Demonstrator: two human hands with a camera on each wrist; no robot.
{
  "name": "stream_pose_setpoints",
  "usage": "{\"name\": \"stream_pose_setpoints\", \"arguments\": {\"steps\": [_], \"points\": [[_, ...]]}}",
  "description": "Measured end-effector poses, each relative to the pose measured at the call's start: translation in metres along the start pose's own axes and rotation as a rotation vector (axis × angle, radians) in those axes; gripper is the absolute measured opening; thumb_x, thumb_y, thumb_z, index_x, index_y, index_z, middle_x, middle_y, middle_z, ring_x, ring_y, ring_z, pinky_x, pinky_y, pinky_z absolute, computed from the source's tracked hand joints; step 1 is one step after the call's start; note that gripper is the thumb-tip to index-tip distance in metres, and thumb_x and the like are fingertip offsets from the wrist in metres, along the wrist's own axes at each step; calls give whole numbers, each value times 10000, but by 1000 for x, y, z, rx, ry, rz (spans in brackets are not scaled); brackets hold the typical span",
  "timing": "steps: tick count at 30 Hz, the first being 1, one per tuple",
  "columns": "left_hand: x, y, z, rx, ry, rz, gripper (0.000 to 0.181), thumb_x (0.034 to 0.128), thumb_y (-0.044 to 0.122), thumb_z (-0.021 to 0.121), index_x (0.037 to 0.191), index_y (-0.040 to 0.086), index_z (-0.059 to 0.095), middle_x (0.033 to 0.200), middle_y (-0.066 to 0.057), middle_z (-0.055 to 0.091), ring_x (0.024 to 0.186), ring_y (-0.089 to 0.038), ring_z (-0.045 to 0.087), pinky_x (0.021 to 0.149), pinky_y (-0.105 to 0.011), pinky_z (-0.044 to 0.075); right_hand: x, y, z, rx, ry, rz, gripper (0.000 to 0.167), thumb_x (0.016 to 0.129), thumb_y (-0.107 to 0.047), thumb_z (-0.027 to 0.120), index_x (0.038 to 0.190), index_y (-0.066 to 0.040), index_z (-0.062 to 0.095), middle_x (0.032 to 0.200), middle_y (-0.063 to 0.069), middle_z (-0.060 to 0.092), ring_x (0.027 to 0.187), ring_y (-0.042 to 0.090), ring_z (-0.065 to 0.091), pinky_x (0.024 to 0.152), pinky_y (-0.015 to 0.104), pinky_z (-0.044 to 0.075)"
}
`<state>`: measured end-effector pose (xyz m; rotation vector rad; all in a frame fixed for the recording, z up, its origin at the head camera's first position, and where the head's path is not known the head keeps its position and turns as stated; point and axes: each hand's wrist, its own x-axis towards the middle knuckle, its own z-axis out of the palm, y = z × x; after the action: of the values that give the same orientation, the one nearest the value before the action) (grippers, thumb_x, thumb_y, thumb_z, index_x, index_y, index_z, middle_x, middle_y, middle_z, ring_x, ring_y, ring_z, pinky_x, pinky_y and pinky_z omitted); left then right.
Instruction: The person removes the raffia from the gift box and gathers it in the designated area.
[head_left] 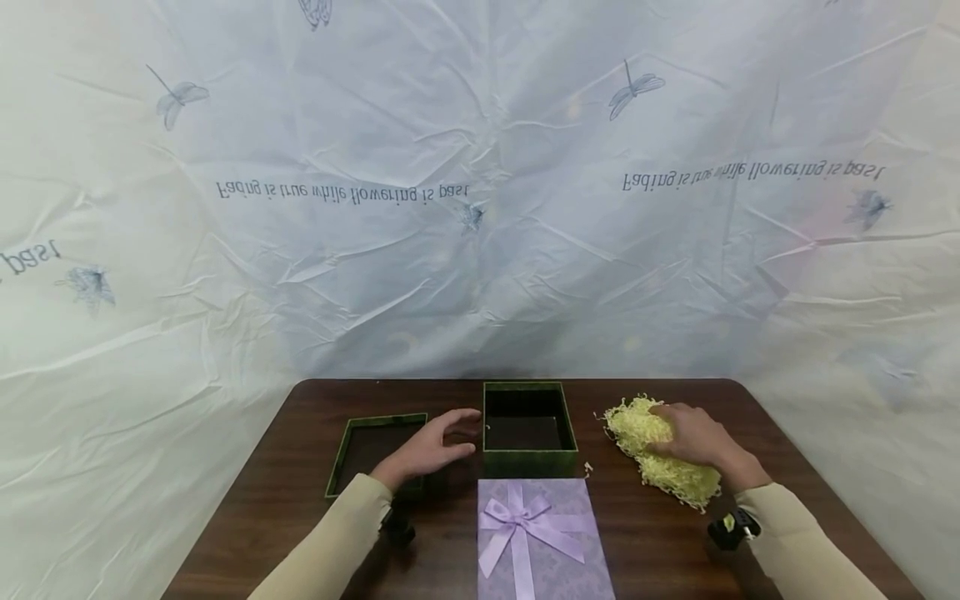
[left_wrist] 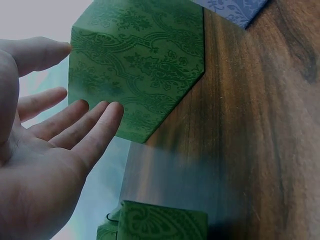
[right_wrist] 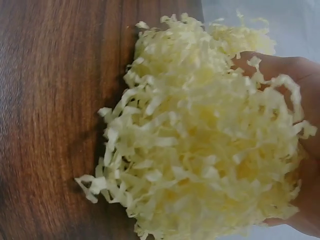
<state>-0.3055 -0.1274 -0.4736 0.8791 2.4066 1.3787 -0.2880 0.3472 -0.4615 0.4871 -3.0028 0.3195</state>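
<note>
My right hand (head_left: 701,437) grips a heap of pale yellow shredded paper (head_left: 637,429) on the right of the table. In the right wrist view the shredded paper (right_wrist: 200,140) covers most of the fingers of that hand (right_wrist: 300,80). My left hand (head_left: 431,446) holds nothing. Its fingers are spread just left of an open green box (head_left: 528,462) with a dark inside. In the left wrist view the patterned green box wall (left_wrist: 150,65) stands past the fingertips of the left hand (left_wrist: 55,150); contact cannot be told.
A green box lid (head_left: 375,450) lies inside up on the left, partly behind the left forearm. A purple gift box (head_left: 547,550) with a ribbon bow is in front of the green box. Paper scraps (head_left: 588,470) lie on the brown wooden table (head_left: 442,550). A white printed sheet (head_left: 480,275) hangs behind.
</note>
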Motion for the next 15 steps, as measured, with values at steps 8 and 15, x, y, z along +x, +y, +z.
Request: {"name": "stream_pose_setpoints", "arguments": {"steps": [8,15], "points": [[-9,1,0,-28,3,14,521,973,166,613,1459,164,427,1387,-60,545,1256,-245,544,990,-414,498,-3,-8,-7,3,50,16,707,811,-476,746,1321,-18,574,1293,329,519,1119,584,496,774,673,476],[-19,10,1,-37,28,53,510,970,128,608,1450,119,435,1363,-108,560,1243,-302,550,984,-482,490,-4,-15,-12,20,116,-21,628,858,-377,731,1303,36,570,1273,328,542,1143,559,494,886,683,425]]}}
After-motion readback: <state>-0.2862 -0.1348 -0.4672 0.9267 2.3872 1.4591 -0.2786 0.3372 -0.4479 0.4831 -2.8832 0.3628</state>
